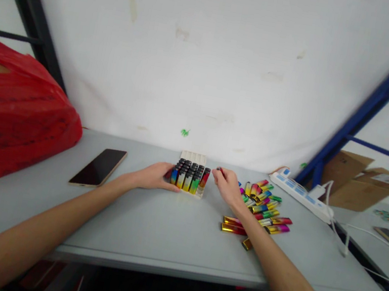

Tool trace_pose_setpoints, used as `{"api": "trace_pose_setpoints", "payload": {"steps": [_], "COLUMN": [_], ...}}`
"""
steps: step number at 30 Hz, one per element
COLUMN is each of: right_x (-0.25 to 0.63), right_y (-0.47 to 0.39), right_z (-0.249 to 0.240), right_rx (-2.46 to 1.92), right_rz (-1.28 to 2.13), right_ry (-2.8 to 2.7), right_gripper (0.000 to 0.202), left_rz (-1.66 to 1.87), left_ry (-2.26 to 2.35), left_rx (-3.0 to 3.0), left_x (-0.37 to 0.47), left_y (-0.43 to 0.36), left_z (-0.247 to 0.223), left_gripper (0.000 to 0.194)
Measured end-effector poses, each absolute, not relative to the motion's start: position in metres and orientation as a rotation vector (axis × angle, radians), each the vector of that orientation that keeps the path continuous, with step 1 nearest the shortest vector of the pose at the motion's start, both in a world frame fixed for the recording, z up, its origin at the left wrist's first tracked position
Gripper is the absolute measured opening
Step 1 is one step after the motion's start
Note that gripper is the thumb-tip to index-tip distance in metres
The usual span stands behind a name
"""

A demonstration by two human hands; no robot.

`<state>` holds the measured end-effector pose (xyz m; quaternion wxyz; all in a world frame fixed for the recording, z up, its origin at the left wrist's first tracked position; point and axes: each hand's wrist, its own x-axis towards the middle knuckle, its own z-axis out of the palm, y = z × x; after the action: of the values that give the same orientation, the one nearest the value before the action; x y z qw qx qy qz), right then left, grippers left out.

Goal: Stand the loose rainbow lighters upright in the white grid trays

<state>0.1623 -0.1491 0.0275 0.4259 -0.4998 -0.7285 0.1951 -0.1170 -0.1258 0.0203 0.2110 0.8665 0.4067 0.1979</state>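
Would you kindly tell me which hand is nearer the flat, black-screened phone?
Left. The left hand is right of the phone, at the white tray of colourful lighters; the right hand is farther right, past the tray.

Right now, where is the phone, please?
In the head view, the phone lies left on the grey table, between the red bag and the left hand.

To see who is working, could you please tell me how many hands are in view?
2: the left hand at the left side of the white tray, the right hand just right of it.
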Motion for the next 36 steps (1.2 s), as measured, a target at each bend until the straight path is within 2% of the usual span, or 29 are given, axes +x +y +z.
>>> {"api": "trace_pose_setpoints", "payload": {"steps": [6,11,15,18,29,36], "right_x": [0.162,0.165,0.169,0.173,0.179,0.173], "right_y": [-0.153,-0.160,-0.160,-0.159,-0.147,-0.154], "right_z": [0.030,0.037,0.043,0.046,0.034,0.041], "right_rx": [-1.186,-1.102,-1.050,-1.102,-1.195,-1.406], "right_rz": [0.410,0.556,0.242,0.148,0.364,0.112], "right_ry": [-1.901,-2.034,-2.187,-2.235,-2.427,-2.522], "right_gripper": [0.051,0.046,0.049,0.051,0.049,0.051], "left_rz": [0.562,0.536,0.522,0.535,0.541,0.535], "left_ry": [1.109,1.116,1.124,1.112,1.069,1.171], "left_rx": [2.417,2.433,2.445,2.428,2.427,2.437], "left_x": [-0.117,-0.117,-0.117,-0.117,-0.117,-0.117], "left_y": [-0.125,-0.125,-0.125,-0.126,-0.126,-0.127], "left_z": [0.020,0.020,0.021,0.021,0.022,0.021], "left_gripper": [0.070,0.069,0.070,0.070,0.064,0.069]}}
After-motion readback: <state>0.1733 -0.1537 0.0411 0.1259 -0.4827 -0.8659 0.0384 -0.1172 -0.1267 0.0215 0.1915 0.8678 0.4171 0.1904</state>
